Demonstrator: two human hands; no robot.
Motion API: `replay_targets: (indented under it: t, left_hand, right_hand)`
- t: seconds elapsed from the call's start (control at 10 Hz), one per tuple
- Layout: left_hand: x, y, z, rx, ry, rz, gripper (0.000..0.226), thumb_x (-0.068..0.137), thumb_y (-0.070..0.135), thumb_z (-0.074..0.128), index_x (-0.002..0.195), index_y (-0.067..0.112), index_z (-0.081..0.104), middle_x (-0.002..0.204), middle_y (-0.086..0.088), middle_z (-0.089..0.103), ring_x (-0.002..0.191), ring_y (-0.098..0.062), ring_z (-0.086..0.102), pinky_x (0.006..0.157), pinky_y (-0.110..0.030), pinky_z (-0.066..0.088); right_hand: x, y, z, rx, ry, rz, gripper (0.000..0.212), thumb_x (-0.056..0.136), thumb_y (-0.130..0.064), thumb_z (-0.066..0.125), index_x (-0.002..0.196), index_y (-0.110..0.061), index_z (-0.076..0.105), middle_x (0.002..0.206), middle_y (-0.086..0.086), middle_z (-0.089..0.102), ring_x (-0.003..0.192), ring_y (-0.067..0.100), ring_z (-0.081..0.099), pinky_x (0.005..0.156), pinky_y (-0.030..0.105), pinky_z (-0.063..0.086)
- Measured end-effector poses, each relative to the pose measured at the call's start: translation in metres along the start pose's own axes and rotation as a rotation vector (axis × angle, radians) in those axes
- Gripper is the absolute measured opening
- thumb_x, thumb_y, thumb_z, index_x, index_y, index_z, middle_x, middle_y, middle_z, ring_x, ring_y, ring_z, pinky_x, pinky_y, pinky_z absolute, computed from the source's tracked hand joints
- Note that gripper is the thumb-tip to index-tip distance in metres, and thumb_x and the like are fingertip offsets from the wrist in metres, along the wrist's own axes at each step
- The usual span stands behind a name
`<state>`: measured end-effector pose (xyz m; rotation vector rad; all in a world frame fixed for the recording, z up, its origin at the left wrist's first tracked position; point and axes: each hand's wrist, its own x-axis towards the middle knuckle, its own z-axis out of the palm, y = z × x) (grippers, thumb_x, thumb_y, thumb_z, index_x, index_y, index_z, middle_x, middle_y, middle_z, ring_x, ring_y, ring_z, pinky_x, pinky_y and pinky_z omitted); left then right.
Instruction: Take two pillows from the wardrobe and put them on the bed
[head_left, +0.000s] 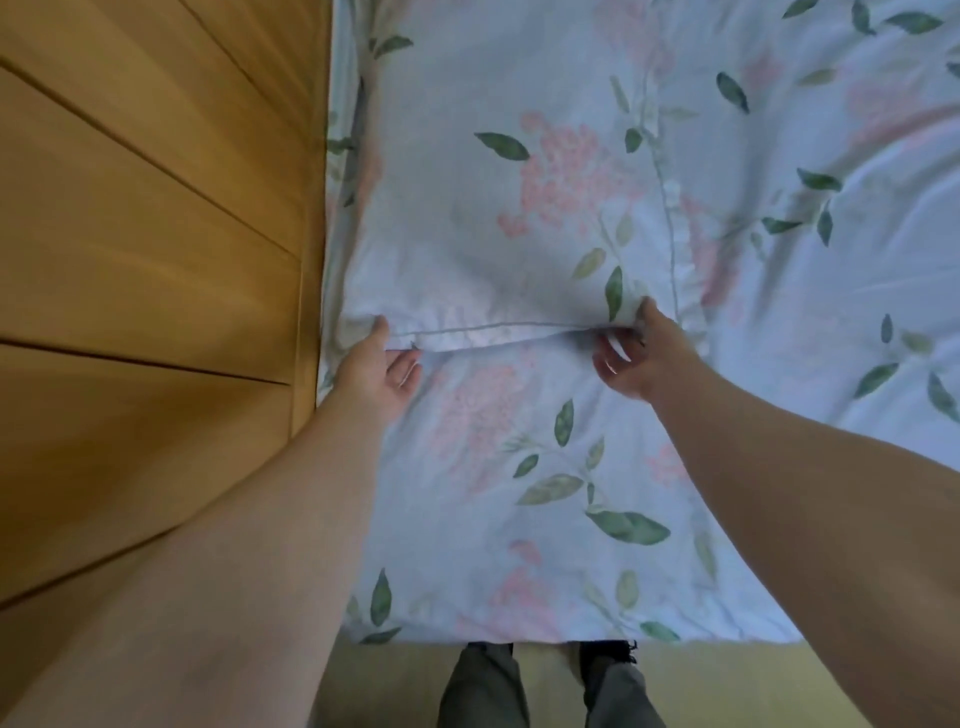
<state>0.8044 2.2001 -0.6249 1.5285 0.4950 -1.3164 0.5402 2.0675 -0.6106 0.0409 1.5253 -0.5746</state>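
Pillow (498, 218) flat on bed (519, 493), left edge against wooden panel (156, 260) | left hand (376, 369) and right hand (644, 358) pinch its near edge | bed clear rightward

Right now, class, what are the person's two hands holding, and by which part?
Both hold the floral pillow by its near edge: the left hand at the near left corner, the right hand further right along that seam.

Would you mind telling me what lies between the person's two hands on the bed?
In the head view, only the floral pillow's piped near edge spans from left hand to right hand, over the matching floral bedspread.
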Motion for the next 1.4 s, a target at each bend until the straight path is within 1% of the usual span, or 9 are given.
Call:
replay_targets:
  t: [0.1,0.3,0.5,0.7,1.0,1.1,1.2,1.3,1.4]
  left_hand:
    - [-0.005,-0.001,0.005,-0.023,0.096,0.049,0.033,0.092,0.035,0.069,0.122,0.023,0.061,0.1,0.005,0.068,0.076,-0.007,0.062,0.059,-0.024,0.049]
    - [-0.041,-0.007,-0.006,-0.085,0.189,0.116,0.031,0.096,0.031,0.065,0.123,0.017,0.06,0.084,0.003,0.066,0.063,-0.006,0.06,0.044,-0.017,0.047]
    - [-0.086,-0.005,-0.027,-0.236,0.235,0.116,0.038,0.102,0.026,0.056,0.137,0.013,0.05,0.122,-0.007,0.066,0.105,-0.026,0.069,0.032,-0.012,0.041]
    - [-0.168,-0.014,-0.043,-0.457,0.202,0.115,0.037,0.104,0.018,0.052,0.14,0.012,0.05,0.128,-0.008,0.057,0.094,-0.024,0.062,0.09,-0.03,0.058]
    - [-0.246,-0.092,-0.086,-0.458,0.321,-0.036,0.046,0.104,0.035,0.048,0.137,0.003,0.05,0.127,-0.012,0.054,0.125,-0.031,0.053,0.103,-0.031,0.049]
    - [-0.206,-0.124,-0.119,-0.158,0.342,-0.03,0.074,0.083,0.027,0.069,0.138,-0.014,0.04,0.145,-0.03,0.044,0.133,-0.04,0.047,0.104,-0.037,0.049]
    - [-0.241,-0.111,-0.119,-0.108,0.335,-0.113,0.053,0.094,0.018,0.055,0.143,0.0,0.044,0.145,-0.02,0.049,0.121,-0.031,0.057,0.097,-0.037,0.052]
    - [-0.275,-0.083,-0.098,-0.056,0.238,-0.251,0.035,0.099,0.02,0.05,0.13,0.003,0.054,0.131,-0.014,0.057,0.119,-0.034,0.055,0.106,-0.043,0.046]
    - [-0.313,-0.052,-0.076,0.069,0.173,-0.145,0.039,0.103,0.018,0.041,0.137,-0.001,0.046,0.138,-0.016,0.051,0.124,-0.034,0.057,0.103,-0.04,0.047]
  right_hand:
    - [-0.005,-0.005,-0.004,0.091,0.039,-0.052,0.03,0.096,-0.033,0.067,0.124,-0.024,0.068,0.091,-0.005,0.07,0.089,0.013,0.069,0.07,0.034,0.05]
    - [-0.045,-0.013,-0.023,0.26,-0.016,-0.084,0.011,0.094,-0.009,0.065,0.103,-0.013,0.069,0.086,-0.003,0.069,0.078,0.016,0.065,0.068,0.025,0.054]
    - [-0.09,-0.008,-0.035,0.077,0.099,0.083,0.025,0.091,-0.005,0.069,0.071,-0.015,0.058,0.064,-0.004,0.049,0.043,0.008,0.03,0.035,0.017,0.028]
    - [-0.153,0.017,-0.08,0.134,0.205,0.145,0.029,0.086,-0.017,0.081,0.064,-0.019,0.061,0.054,-0.008,0.044,0.034,0.008,0.026,0.034,0.014,0.027]
    - [-0.198,0.053,-0.158,0.031,0.259,0.079,0.031,0.092,-0.008,0.057,0.064,-0.018,0.054,0.042,-0.007,0.041,0.043,0.012,0.027,0.043,0.02,0.025]
    - [-0.205,0.065,-0.175,0.012,0.334,0.104,0.03,0.09,-0.002,0.049,0.073,-0.02,0.066,0.053,-0.006,0.054,0.048,0.012,0.037,0.053,0.019,0.034]
    - [-0.216,0.072,-0.177,-0.056,0.34,0.171,0.023,0.091,-0.01,0.057,0.105,-0.022,0.071,0.092,0.001,0.065,0.062,0.015,0.054,0.056,0.022,0.047]
    - [-0.241,0.065,-0.16,-0.125,0.122,0.203,0.021,0.101,-0.021,0.054,0.12,-0.015,0.058,0.122,0.007,0.06,0.08,0.024,0.063,0.06,0.031,0.053]
    - [-0.281,0.045,-0.137,-0.244,-0.154,0.029,0.018,0.103,-0.013,0.052,0.117,-0.007,0.063,0.118,0.01,0.073,0.093,0.031,0.072,0.076,0.037,0.056]
